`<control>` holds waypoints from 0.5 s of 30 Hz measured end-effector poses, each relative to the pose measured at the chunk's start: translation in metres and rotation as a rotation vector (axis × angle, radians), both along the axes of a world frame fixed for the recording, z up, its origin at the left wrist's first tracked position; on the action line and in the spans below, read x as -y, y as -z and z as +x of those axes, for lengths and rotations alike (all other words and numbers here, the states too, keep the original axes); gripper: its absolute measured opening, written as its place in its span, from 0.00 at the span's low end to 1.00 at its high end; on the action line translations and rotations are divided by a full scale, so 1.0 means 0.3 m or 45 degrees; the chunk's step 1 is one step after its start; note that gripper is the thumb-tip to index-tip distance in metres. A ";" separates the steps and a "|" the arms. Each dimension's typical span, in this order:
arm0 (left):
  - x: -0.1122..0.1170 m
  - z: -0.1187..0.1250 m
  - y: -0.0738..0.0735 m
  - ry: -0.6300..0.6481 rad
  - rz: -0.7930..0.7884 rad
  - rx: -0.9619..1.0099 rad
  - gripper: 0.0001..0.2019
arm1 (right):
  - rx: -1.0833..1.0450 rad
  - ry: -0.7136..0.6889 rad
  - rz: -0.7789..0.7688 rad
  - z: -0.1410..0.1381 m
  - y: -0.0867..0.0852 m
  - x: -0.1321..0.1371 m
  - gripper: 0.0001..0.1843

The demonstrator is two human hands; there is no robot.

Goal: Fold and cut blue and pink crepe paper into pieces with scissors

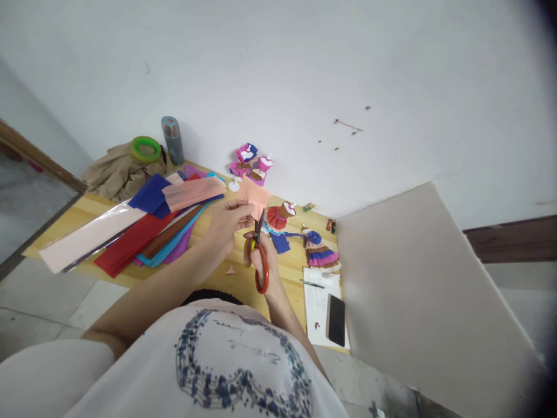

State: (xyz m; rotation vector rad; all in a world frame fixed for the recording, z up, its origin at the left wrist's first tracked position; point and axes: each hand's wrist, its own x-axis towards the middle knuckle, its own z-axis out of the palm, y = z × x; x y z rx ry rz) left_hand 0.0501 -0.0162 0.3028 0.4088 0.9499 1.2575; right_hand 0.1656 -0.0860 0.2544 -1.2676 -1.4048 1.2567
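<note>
My left hand [232, 220] pinches a peach piece of crepe paper [255, 196] by its lower edge, above the table. In my right hand [266, 255] is a pair of scissors [262, 273] with red-orange and yellow handles. The blades point up and touch or overlap the paper's lower right edge; I cannot tell how far they are apart. A small peach scrap [230, 270] lies on the table below my hands. Just beyond the scissors stands a small dress form [278, 216] with a red ruffled skirt. A blue piece of paper [281, 242] lies right of my right hand.
Folded crepe paper [126, 244] in several colours covers the table's left side. Behind it are a thermos [173, 140], a green tape roll [146, 149] and tan cloth [115, 171]. Small decorated forms [250, 162] stand by the wall. A paper dress [321, 249], notebook [315, 307] and phone [335, 319] lie right.
</note>
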 end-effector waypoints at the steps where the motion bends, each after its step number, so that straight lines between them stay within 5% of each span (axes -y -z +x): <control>1: 0.000 0.000 0.001 -0.003 0.008 -0.008 0.07 | -0.032 0.010 0.014 0.000 -0.002 0.000 0.24; 15: 0.003 -0.008 -0.006 0.019 0.051 -0.086 0.06 | -0.017 0.016 -0.008 0.005 -0.012 -0.002 0.16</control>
